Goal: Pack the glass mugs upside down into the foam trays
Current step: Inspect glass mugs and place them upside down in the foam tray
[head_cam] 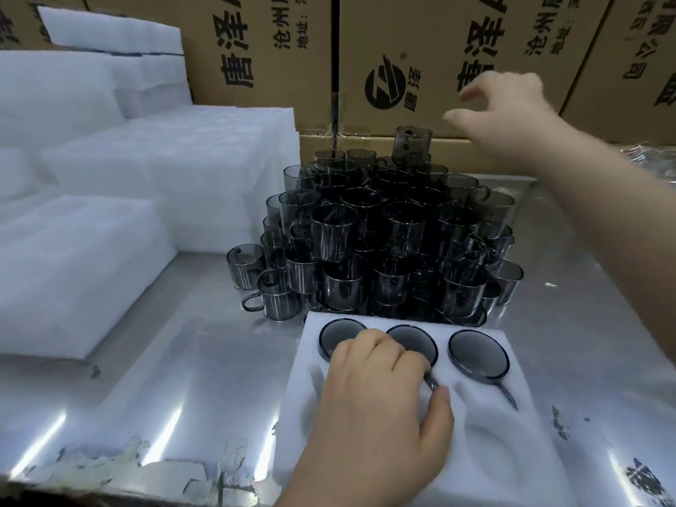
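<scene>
Curled fingers and thumb of the left hand [373,389] pinch the handle of the middle smoky grey glass mug [415,342], which sits upside down in the white foam tray [504,451] between two others. Farther back, the right hand [512,111] hovers with fingers spread and empty above the pile of grey mugs [384,232] on the steel table [183,360].

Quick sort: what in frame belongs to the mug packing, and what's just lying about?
Job: foam tray; three upturned mugs in its back row; mug pile; spare foam trays; left hand holding the middle mug; right hand, open, above the pile.
Lying about: cardboard boxes; metal table.
</scene>
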